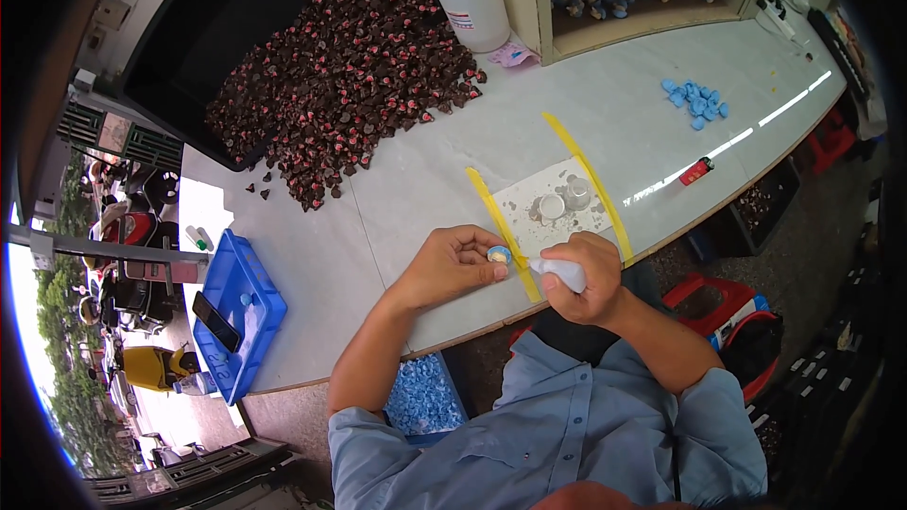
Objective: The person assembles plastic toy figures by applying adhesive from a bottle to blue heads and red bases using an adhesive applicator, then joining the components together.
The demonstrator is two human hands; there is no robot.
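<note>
My left hand pinches a small round blue piece with a pale yellowish face between thumb and fingers. Just to its right, my right hand is wrapped round a white squeeze bottle. The bottle's narrow nozzle points left at the blue piece; whether they touch, I cannot tell. Beyond both hands lies a stained white sheet, held by yellow tape strips on either side. Two small round clear or whitish pieces, a ring-like one and a cup-like one, rest on it.
A large heap of dark brown and red pieces spills from a black tray. A white jug stands behind. Blue pieces and a red object lie at right. A blue tray holding a phone sits left.
</note>
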